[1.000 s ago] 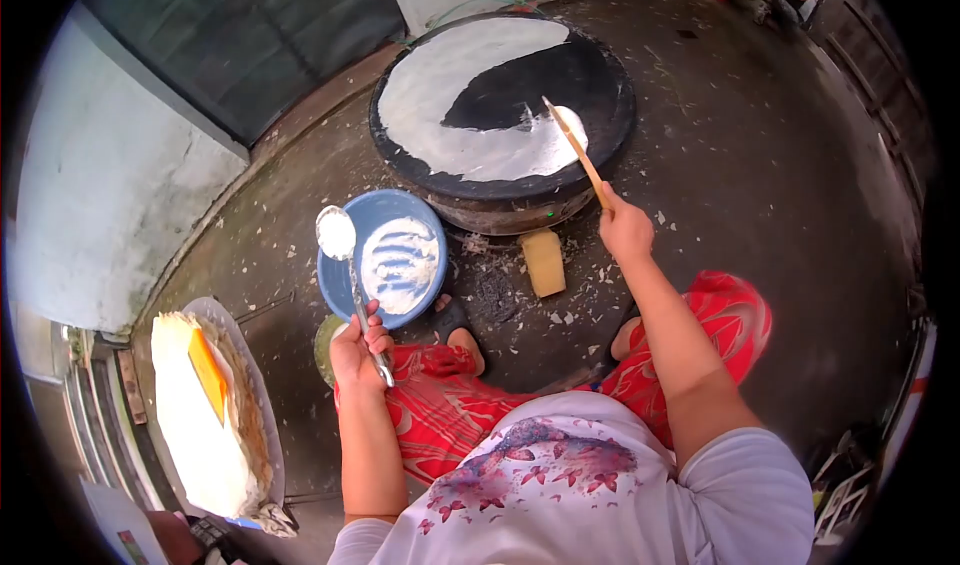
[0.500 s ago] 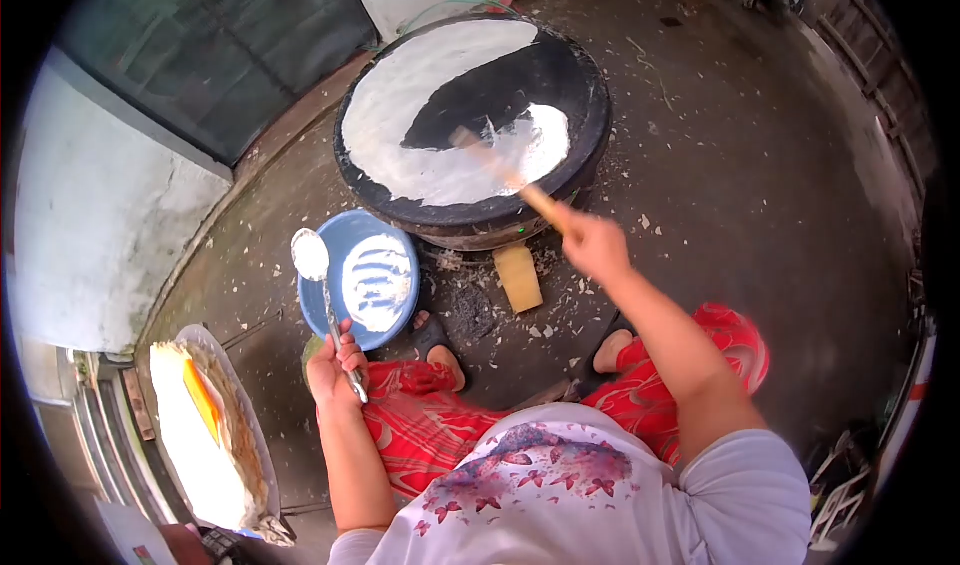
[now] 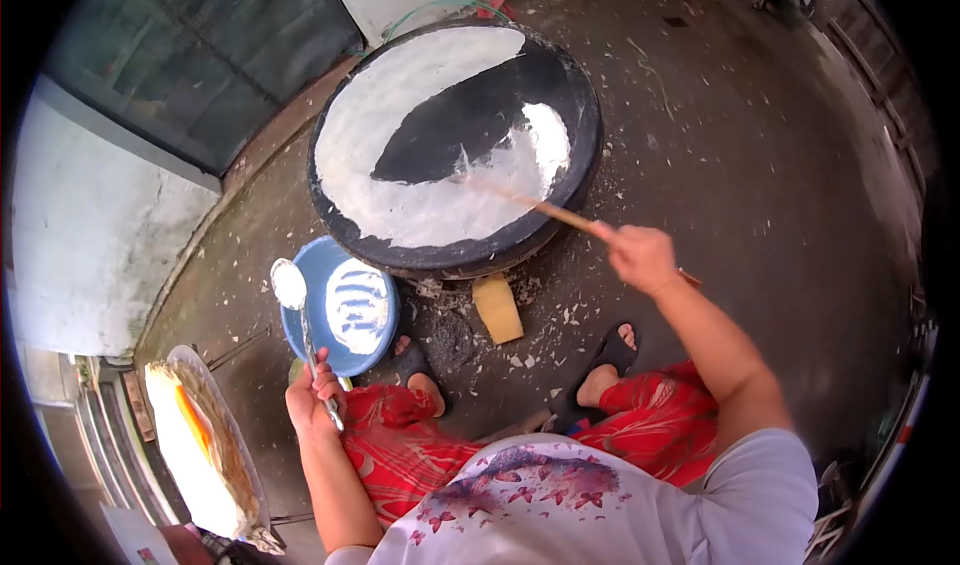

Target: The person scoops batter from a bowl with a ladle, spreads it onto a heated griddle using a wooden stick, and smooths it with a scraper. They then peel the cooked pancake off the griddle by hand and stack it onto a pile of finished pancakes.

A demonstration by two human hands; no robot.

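So the right hand [image 3: 640, 255] has its fingers closed around a wooden stick [image 3: 568, 215], and the stick's long axis runs roughly 10 to 4 o'clock. The far end points toward 10 over the white batter [image 3: 400, 205] on the big round griddle [image 3: 460, 255]. It's blurry out there, so I can't tell if it's touching. The brightest, thickest-looking blob of batter sits around 11 o'clock from those fingers, and the bare dark patch is further round toward 10. The right hand is the nearer one to the griddle, easily.

Left hand [image 3: 312, 403] has its fingers wrapped around a metal ladle [image 3: 289, 283], bowl up at about 11-12, loaded with white stuff, by the left rim of the blue basin [image 3: 318, 305]. That basin's at the griddle's 7 o'clock, with a yellow block [image 3: 497, 308] at 6. A stack of pale sheets [image 3: 185, 450] lies about 8 from the left hand.
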